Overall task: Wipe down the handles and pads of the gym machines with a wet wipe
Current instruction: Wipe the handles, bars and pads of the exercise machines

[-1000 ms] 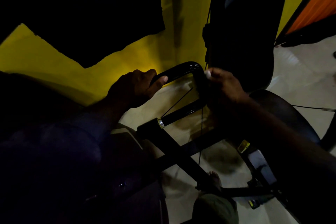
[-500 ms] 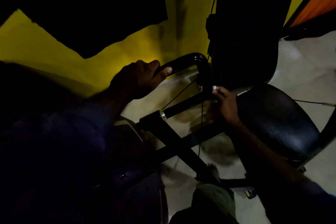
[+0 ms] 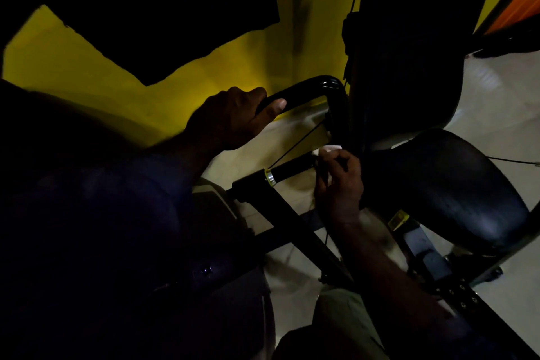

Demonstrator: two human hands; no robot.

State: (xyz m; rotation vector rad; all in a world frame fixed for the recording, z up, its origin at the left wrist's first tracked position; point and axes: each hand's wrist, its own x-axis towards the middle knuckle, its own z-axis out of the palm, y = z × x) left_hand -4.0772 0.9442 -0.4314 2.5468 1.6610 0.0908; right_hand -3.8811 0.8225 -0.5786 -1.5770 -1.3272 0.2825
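Observation:
A glossy black looped handle (image 3: 315,89) of a gym machine curves across the middle of the dim view. My left hand (image 3: 233,120) grips its upper bar, thumb on top. My right hand (image 3: 339,181) is closed around the handle's lower end near the bend, with a white wet wipe (image 3: 328,149) bunched between fingers and bar. The lower grip (image 3: 292,168) ends in a silver collar (image 3: 270,178) on the black frame arm. A black seat pad (image 3: 450,187) lies to the right, a black back pad (image 3: 409,47) stands above it.
A yellow wall (image 3: 102,67) with large black shapes fills the back left. Thin cables (image 3: 295,140) cross inside the handle loop. The black machine frame (image 3: 309,245) runs down over a pale tiled floor (image 3: 496,102). My knee (image 3: 342,321) shows at the bottom.
My right hand with the wipe has slid down from the handle's top bend to its lower end. My left hand has kept its grip on the upper bar.

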